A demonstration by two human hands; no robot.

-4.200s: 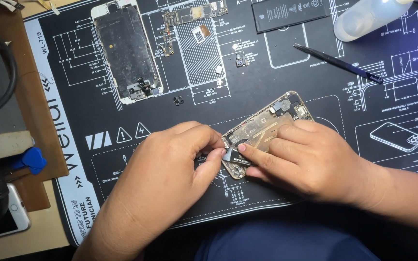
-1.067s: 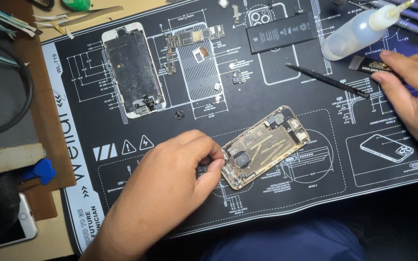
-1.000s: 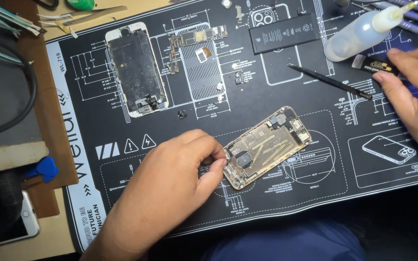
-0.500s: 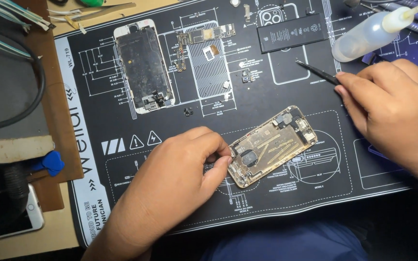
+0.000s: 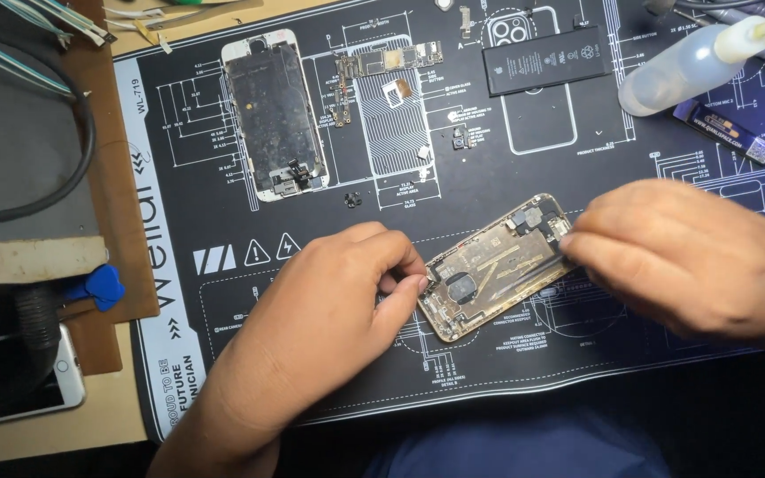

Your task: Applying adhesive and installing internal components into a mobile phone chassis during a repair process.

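While hands [image 5: 329, 301] steady phone shell [image 5: 499, 265], battery [image 5: 545, 58] beyond

We see a gold metal phone shell [image 5: 498, 265] with a dull sheen, lying on a matt black rubbery mat [image 5: 453, 186], beside a translucent plastic bottle [image 5: 683, 66].

Left hand [image 5: 325, 305] palm down, fingers curled, thumb and forefinger pinched; right hand [image 5: 688, 252] palm down, fingertips closed together

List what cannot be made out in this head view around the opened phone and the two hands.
- Tool tip over the opened phone: covered by the right hand.
- Phone's left end: behind the left hand fingers.
- Squeeze bottle nozzle: cut off by the frame edge.
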